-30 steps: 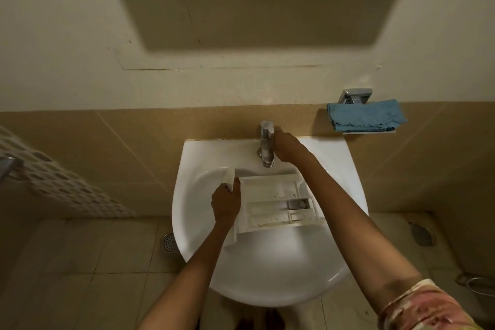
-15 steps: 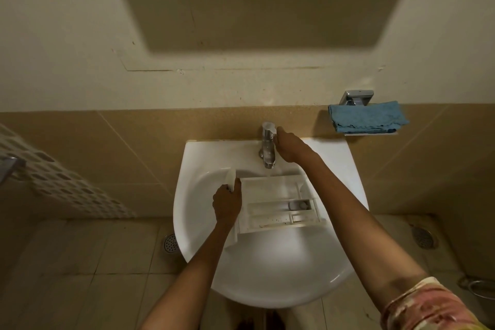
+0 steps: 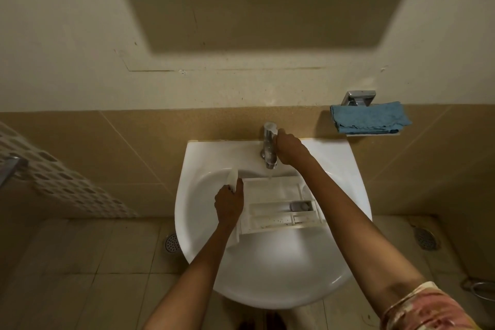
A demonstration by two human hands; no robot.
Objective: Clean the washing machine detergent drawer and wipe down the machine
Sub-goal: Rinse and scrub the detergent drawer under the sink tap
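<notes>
1. Detergent drawer [image 3: 278, 203]: lies in the sink [image 3: 267, 284] under the tap [image 3: 269, 147], compartments facing up. A thin stream of water falls at its far rim.
2. Left hand [image 3: 229, 205]: fingers curled round the drawer's front panel, at its left end.
3. Right hand [image 3: 290, 150]: fingers curled on the tap's top lever, fingertips hidden.
4. Handling (judged): light, stiff moulded plastic, slippery when wet, with thin partitions that are likely brittle. Best held by the thick front panel or the outer side walls.
5. Orientation: the long axis runs left to right across the basin. The front panel points left and the back end right.
6. Blue cloth [image 3: 371, 118]: folded on a wall shelf, well apart.
</notes>
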